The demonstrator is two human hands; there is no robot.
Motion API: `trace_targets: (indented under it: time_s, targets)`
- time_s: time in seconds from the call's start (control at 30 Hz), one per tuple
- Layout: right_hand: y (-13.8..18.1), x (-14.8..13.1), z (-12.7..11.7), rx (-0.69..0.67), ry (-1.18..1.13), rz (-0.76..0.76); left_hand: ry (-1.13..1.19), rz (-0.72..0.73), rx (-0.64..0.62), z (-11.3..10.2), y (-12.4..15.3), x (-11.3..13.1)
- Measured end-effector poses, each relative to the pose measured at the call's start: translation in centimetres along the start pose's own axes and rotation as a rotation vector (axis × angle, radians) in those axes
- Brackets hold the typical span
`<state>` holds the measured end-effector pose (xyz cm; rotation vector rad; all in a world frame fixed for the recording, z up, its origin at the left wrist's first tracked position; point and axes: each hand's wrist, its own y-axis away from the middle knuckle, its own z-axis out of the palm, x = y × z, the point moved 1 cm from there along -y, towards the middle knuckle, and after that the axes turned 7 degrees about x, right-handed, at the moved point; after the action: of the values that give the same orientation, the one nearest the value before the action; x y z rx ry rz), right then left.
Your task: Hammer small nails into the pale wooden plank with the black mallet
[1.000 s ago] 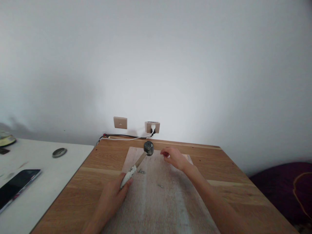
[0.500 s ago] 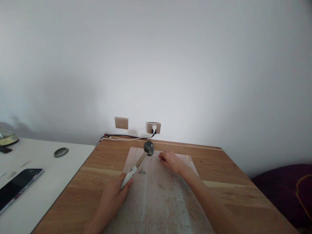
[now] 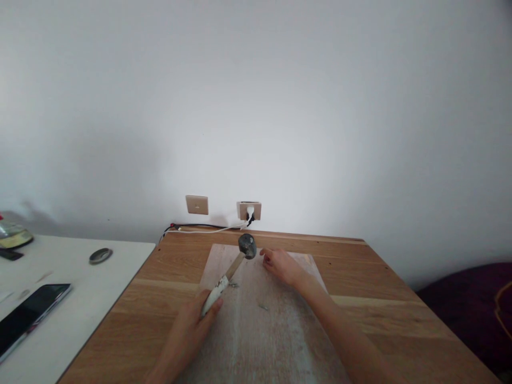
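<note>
My left hand [image 3: 200,317] is closed around the worn white handle of a mallet [image 3: 247,246] with a dark, rounded head. That head is above the far part of a pale, scuffed wooden board [image 3: 248,341]. My right hand [image 3: 280,265] is at the board's far side, just right of the mallet head, with its fingers curled and the thumb close to the index finger. Whatever may be between those fingertips is too small to make out. A small cluster of nails [image 3: 233,285] lies on the board beside the mallet handle, and another thin nail [image 3: 263,307] lies nearer to me.
The board rests on a brown wooden table [image 3: 160,298] against a wall. White and black cables [image 3: 208,229] run along its back edge to a wall socket [image 3: 250,211]. A white table [image 3: 80,298] on the left bears a phone [image 3: 30,314], a grey ring [image 3: 100,256] and a bottle [image 3: 14,233].
The mallet head has shifted slightly right, closer to my right hand. My right index finger now looks a little more raised. The nails on the board stay put.
</note>
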<state>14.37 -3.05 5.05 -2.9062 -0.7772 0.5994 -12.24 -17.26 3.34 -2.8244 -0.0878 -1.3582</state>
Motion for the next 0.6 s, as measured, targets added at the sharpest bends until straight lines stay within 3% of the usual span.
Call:
trace_targets:
  time_s: [0.3, 0.4, 0.47, 0.6]
  targets:
    - [2.0, 2.3, -2.7, 0.19, -0.077, 0.048, -0.136, 0.053, -0.061, 2.0, -1.0, 3.2]
    - [3.5, 1.7, -3.2, 0.221, -0.093, 0.065, -0.134, 0.044, -0.065, 2.1, -1.1, 3.2]
    - [4.9, 0.1, -2.9, 0.184, -0.116, 0.038, -0.104, 0.039, -0.06, 1.8, -1.0, 2.9]
    - [7.5, -4.1, -1.0, -0.011, -0.163, -0.086, -0.047, 0.033, -0.025, 0.8, -1.1, 1.9]
